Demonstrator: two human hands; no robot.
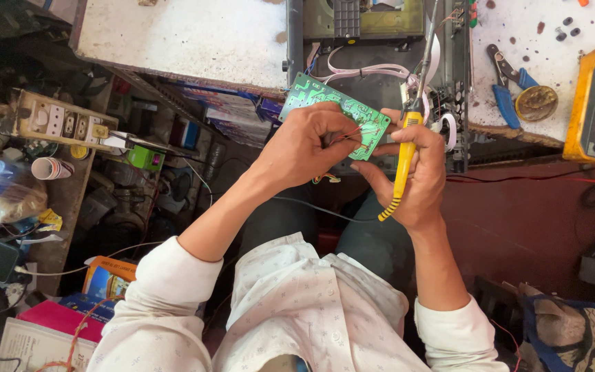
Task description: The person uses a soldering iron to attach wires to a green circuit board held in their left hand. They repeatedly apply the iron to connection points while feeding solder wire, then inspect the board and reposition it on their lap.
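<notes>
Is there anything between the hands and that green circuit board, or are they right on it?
Nothing visible stands between. The left hand pinches the green circuit board and its red wires directly. The right hand supports the board's lower edge while gripping the yellow-handled soldering iron.

The scene was lit brightly by daylight; the counter [194, 34] at 12 o'clock was nearly washed out, shadows deepened at 9 o'clock, focus was sharp.
</notes>
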